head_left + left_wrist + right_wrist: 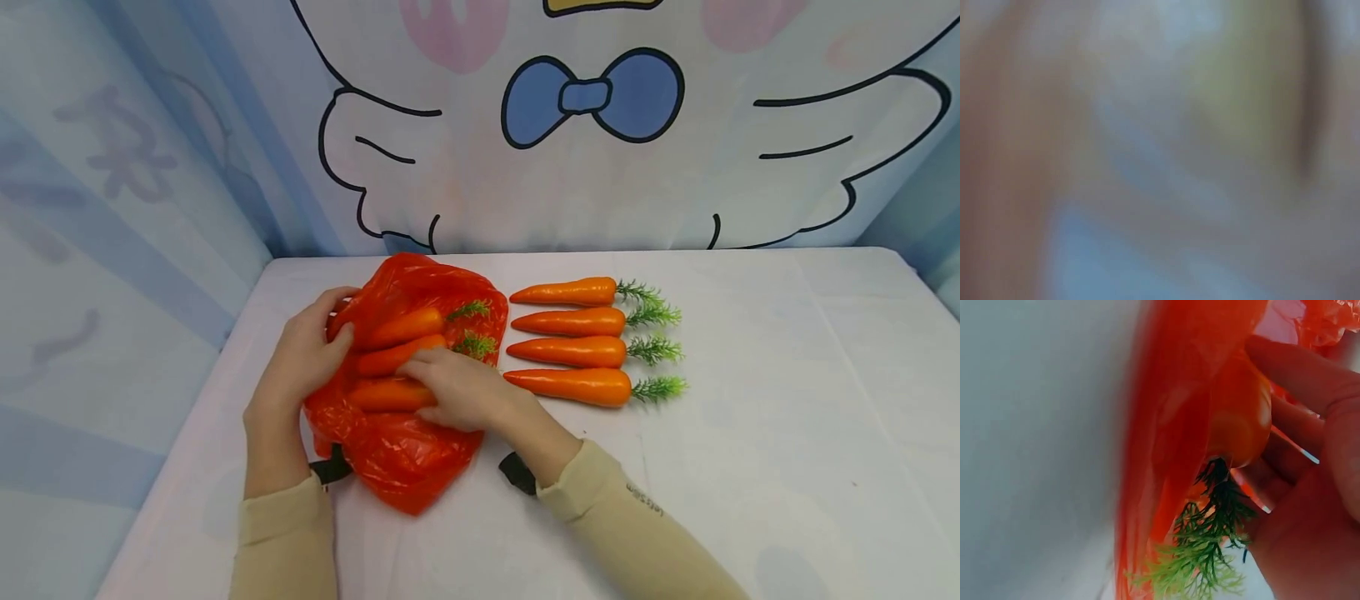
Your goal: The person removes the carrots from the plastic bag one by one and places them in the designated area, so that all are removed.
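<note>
A crumpled red plastic bag point(405, 467) lies spread on the table, with three orange carrots on it. My left hand point(303, 354) holds the bag's left edge, thumb on the near side and fingers partly hidden behind the plastic. The right hand point(468, 387) reaches in from the right, its fingers curled around the nearest carrot point(390, 395) and covering its leafy end. In the right wrist view this carrot point(1241, 419) shows its blunt end and green leaves beside the fingers. The middle carrot point(390, 358) and the farthest carrot point(401, 328) lie just beyond. The left wrist view is too blurred to read.
Several loose carrots point(573, 352) lie in a column right of the bag, tips pointing left and green tops right. A white cloth covers the table point(750, 433). Behind it hangs a curtain point(600, 192) printed with a blue bow.
</note>
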The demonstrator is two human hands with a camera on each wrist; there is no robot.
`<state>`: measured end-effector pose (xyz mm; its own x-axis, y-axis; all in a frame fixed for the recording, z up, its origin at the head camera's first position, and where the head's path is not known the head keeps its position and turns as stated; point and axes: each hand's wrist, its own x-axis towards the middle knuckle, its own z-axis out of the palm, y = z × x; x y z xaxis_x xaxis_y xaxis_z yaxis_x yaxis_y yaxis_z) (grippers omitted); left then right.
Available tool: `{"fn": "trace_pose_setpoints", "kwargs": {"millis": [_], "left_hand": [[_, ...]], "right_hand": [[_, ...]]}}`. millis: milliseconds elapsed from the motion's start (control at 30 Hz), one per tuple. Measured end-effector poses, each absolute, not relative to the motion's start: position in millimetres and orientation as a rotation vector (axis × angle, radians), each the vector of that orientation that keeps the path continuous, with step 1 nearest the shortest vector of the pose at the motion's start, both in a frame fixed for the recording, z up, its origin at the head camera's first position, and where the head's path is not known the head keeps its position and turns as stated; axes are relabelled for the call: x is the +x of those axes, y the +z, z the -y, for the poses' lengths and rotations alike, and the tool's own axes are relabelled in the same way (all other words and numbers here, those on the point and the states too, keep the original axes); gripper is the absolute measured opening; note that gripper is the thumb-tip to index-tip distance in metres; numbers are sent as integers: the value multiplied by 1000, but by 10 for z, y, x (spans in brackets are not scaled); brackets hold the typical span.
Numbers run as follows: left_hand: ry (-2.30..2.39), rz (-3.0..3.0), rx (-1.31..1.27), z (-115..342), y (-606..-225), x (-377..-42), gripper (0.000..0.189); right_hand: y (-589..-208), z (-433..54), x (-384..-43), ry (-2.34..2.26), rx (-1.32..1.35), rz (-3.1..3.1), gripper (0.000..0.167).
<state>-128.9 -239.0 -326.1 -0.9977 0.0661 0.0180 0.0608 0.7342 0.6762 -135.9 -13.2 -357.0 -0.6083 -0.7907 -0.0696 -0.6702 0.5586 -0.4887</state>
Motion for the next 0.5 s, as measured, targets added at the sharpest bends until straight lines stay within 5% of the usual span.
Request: {"fn": "trace_pose_setpoints", "kwargs": {"millis": [500], "left_hand": [[1123,-2909,121,2380,-3274,-1313,48]], "right_hand": [[-3566,196,-1293,-456,-1240,-2593,53]]}}
